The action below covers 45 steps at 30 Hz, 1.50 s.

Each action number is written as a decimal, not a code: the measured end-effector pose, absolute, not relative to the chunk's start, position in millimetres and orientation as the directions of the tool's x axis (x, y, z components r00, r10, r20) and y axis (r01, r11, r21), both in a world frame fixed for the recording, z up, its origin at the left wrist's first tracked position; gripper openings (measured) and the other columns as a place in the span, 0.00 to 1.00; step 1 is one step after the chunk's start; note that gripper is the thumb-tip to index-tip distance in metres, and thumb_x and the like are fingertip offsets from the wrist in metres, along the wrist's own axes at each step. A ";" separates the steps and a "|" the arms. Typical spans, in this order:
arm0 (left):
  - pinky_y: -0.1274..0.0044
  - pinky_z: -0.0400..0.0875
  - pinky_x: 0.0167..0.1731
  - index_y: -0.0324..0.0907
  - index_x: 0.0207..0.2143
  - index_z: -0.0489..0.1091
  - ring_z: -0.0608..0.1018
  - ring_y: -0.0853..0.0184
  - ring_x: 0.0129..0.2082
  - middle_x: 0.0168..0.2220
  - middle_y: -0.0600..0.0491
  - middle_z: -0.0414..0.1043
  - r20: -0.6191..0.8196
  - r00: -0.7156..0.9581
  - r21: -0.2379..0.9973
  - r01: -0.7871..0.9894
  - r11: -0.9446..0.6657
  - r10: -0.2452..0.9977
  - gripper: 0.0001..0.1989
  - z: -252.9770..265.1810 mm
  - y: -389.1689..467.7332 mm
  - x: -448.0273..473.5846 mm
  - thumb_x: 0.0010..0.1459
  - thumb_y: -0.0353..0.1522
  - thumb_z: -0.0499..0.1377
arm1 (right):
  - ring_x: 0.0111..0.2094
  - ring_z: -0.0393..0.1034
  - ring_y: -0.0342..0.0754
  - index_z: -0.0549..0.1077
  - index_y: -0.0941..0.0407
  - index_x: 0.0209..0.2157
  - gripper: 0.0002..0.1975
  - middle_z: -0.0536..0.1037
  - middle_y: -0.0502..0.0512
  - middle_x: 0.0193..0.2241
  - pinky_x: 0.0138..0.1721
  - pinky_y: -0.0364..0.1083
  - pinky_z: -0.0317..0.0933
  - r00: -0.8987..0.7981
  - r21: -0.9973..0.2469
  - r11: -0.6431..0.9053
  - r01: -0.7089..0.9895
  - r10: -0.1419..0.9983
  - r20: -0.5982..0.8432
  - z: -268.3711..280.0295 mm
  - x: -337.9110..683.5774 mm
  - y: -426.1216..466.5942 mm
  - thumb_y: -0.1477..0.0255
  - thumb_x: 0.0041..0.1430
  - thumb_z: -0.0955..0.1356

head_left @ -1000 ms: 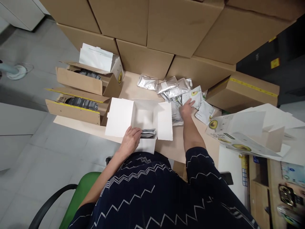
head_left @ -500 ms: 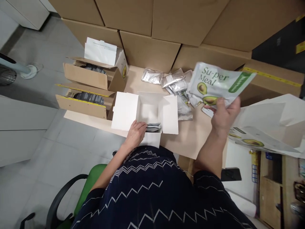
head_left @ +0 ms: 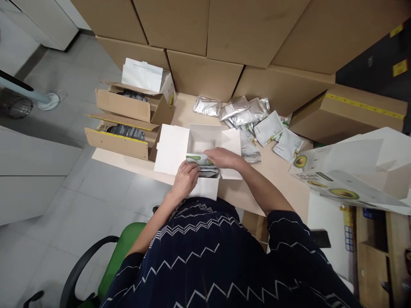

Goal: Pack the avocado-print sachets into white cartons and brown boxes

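The right hand (head_left: 221, 157), now lowered to centre frame, pinches a pouch (head_left: 201, 160) inside the white box (head_left: 173, 149), joining others; whether the left hand (head_left: 186, 177) grips, I cannot tell.

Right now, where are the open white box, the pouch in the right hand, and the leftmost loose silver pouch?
Open white box (head_left: 172, 149): head view, on its picture-left flap.
Held pouch (head_left: 199, 159): head view, on its visible upper part.
Leftmost silver pouch (head_left: 207, 106): head view, mid-face.

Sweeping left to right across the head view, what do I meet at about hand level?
Yellow-edged open carton → left hand → right hand → rightmost pouch → Su-per Meal box.
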<state>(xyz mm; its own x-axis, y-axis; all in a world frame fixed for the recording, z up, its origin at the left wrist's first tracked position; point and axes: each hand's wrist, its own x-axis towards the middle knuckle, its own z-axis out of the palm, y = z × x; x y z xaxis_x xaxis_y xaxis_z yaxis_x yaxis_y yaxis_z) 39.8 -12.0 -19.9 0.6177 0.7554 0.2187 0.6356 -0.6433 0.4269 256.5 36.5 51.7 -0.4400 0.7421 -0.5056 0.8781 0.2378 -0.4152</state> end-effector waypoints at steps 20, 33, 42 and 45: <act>0.51 0.59 0.63 0.40 0.56 0.72 0.72 0.50 0.60 0.57 0.41 0.73 0.144 0.617 0.345 0.702 -0.624 0.774 0.18 -24.7 -10.7 38.9 0.68 0.33 0.51 | 0.32 0.72 0.45 0.76 0.57 0.39 0.14 0.81 0.55 0.35 0.35 0.42 0.63 -0.321 -0.795 -0.027 0.606 0.906 -0.276 44.7 293.2 38.7 0.67 0.68 0.61; 0.52 0.60 0.63 0.41 0.56 0.72 0.72 0.51 0.60 0.57 0.42 0.73 0.140 0.625 0.338 0.699 -0.630 0.768 0.18 -22.8 -10.3 39.8 0.68 0.32 0.51 | 0.62 0.58 0.67 0.58 0.67 0.64 0.35 0.61 0.79 0.61 0.56 0.57 0.60 0.766 -0.060 -0.797 0.601 0.595 -0.244 -93.3 441.5 65.8 0.62 0.63 0.68; 0.54 0.59 0.64 0.40 0.56 0.72 0.71 0.52 0.61 0.59 0.44 0.72 0.103 0.635 0.303 0.713 -0.632 0.766 0.18 -20.9 -10.7 39.1 0.69 0.33 0.51 | 0.44 0.69 0.53 0.69 0.61 0.48 0.12 0.73 0.69 0.45 0.45 0.52 0.60 0.793 -0.255 -0.761 0.597 0.607 0.045 -64.6 451.6 46.0 0.78 0.66 0.59; 0.55 0.59 0.64 0.39 0.55 0.72 0.72 0.53 0.60 0.58 0.44 0.73 0.106 0.637 0.299 0.712 -0.636 0.764 0.18 -19.5 -10.6 39.5 0.69 0.33 0.51 | 0.33 0.64 0.50 0.68 0.55 0.38 0.08 0.71 0.56 0.31 0.40 0.50 0.58 0.756 -0.507 -0.580 0.638 0.595 0.271 -11.8 451.2 22.8 0.75 0.67 0.59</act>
